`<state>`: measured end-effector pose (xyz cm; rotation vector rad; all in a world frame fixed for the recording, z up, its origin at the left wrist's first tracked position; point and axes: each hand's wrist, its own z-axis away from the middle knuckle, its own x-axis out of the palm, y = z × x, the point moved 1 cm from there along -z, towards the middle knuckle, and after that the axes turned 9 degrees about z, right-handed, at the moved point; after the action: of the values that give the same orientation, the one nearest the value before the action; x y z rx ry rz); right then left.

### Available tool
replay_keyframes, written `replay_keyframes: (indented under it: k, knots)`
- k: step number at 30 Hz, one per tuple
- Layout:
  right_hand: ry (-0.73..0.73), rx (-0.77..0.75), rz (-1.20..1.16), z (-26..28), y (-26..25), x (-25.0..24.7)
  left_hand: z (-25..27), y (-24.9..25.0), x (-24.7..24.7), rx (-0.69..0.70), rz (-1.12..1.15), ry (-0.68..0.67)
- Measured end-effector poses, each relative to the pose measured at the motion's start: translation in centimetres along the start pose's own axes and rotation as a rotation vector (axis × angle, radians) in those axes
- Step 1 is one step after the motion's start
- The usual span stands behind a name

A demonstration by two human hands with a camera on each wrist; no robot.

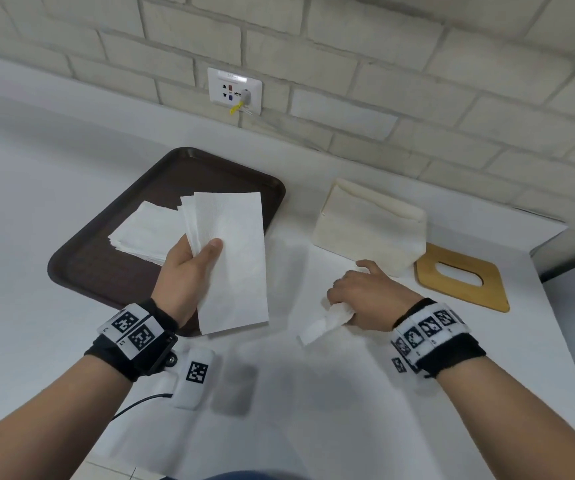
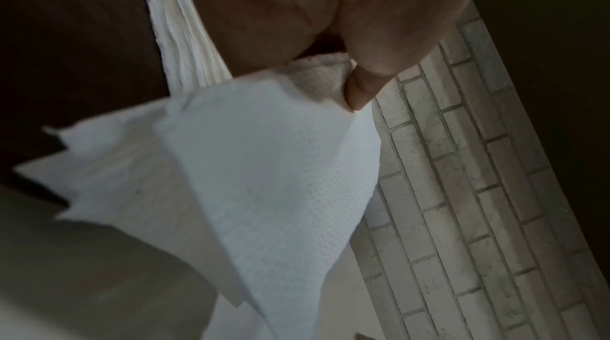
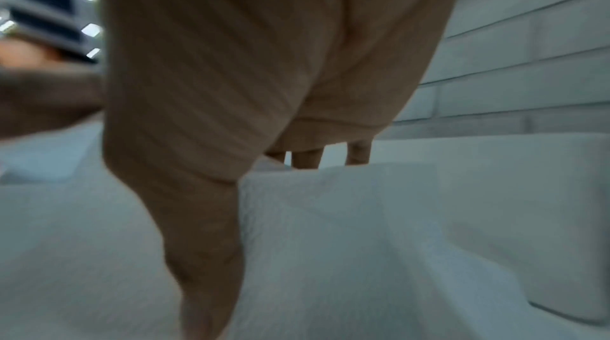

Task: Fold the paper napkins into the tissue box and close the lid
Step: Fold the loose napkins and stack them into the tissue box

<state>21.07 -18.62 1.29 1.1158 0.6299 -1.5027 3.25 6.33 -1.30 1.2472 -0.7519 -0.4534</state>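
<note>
Left hand (image 1: pixel 189 268) pinching several napkins (image 1: pixel 234 258), right hand (image 1: pixel 365 292) gripping one napkin (image 1: pixel 324 323), one tissue box (image 1: pixel 369 226).

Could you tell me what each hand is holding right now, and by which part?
The left hand grips a folded napkin bundle at its left long edge, thumb on top. The right hand clutches a single napkin by one end.

A pale brick wall (image 1: pixel 348 46) with a socket plate (image 1: pixel 234 90) backs the white counter (image 1: pixel 71 188).
</note>
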Motion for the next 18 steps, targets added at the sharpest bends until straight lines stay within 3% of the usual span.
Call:
replay_keyframes:
  k: [5, 8, 14, 18]
  knots:
    - [0.445, 0.372, -0.92, 6.2, 0.3, -2.3, 0.1, -0.5, 1.9, -0.059, -0.01, -0.068]
    - [0.738, 0.441, -1.317, 8.2, -1.2, -2.7, 0.7, -0.5, 4.3, -0.083, -0.038, -0.147]
    - [0.989, 0.56, -1.692, 8.8, -3.5, -0.5, 2.2, -0.8, 10.0, -0.107, -0.057, -0.364]
    - [1.038, 0.694, -1.835, 9.0, -4.6, 1.1, 3.4, -1.5, 12.8, -0.126, -0.077, -0.445]
